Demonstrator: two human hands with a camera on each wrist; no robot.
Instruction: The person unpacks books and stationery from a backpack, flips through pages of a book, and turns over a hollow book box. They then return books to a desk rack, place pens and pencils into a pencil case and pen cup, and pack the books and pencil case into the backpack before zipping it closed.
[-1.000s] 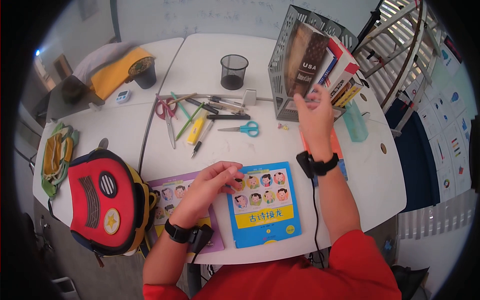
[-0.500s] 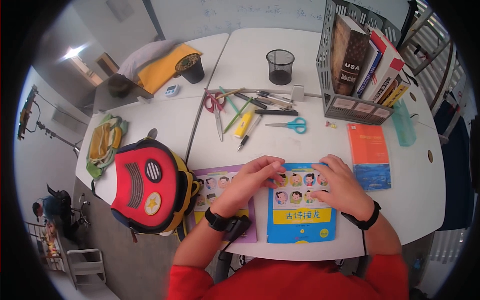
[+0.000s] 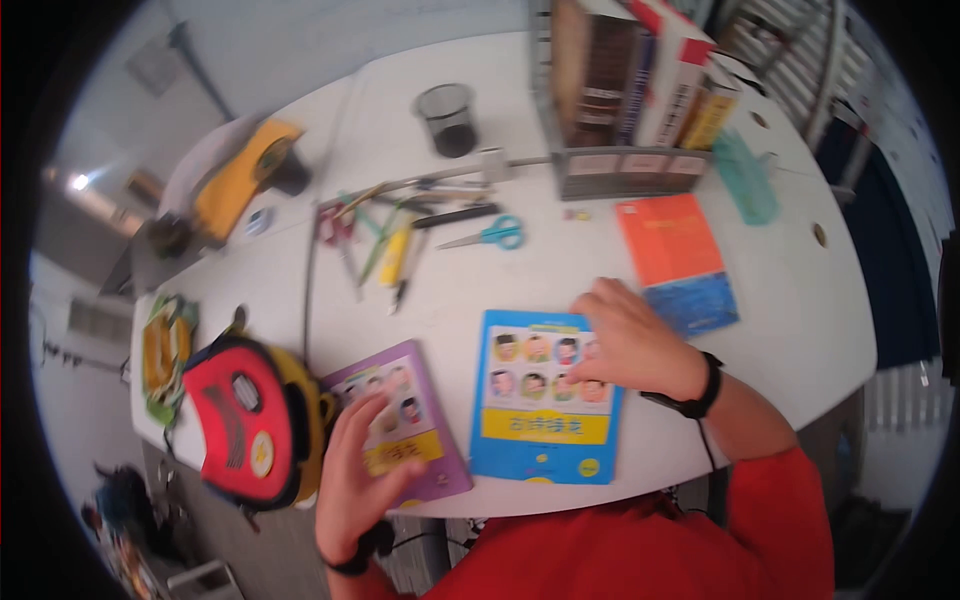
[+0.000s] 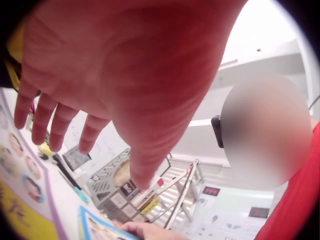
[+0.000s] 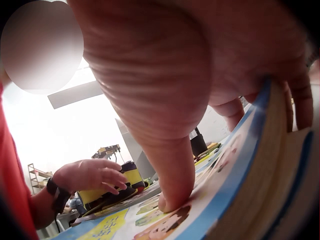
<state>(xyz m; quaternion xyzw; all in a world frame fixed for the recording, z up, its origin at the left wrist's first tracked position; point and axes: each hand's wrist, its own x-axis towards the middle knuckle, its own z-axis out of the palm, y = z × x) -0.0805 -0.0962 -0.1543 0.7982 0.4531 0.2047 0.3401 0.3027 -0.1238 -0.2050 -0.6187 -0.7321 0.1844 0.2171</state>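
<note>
The blue book (image 3: pixel 545 425) lies on the table in front of the person, its cover showing several cartoon faces. At its upper right side is the right hand (image 3: pixel 640 345); in the right wrist view the thumb of this hand (image 5: pixel 165 100) presses on the cover (image 5: pixel 220 200) while the fingers reach over the edge of the thick pages. Over the purple book (image 3: pixel 428 436) hovers the left hand (image 3: pixel 360 470), thumb spread from the fingers. The left wrist view shows that hand (image 4: pixel 115 65) with extended fingers and an empty palm.
Left stands a red backpack (image 3: pixel 235 430). Pens, a yellow marker (image 3: pixel 396 252) and teal-handled scissors (image 3: pixel 500 233) lie beyond the books. An orange-and-blue book (image 3: pixel 670 245) is at right, below a grey book rack (image 3: pixel 630 175). A mesh cup (image 3: pixel 450 125) stands behind.
The left hand has left the blue book's side and moved left over the purple book, its fingers spreading. The right hand came down from the rack to the blue book. The head view has shifted.
</note>
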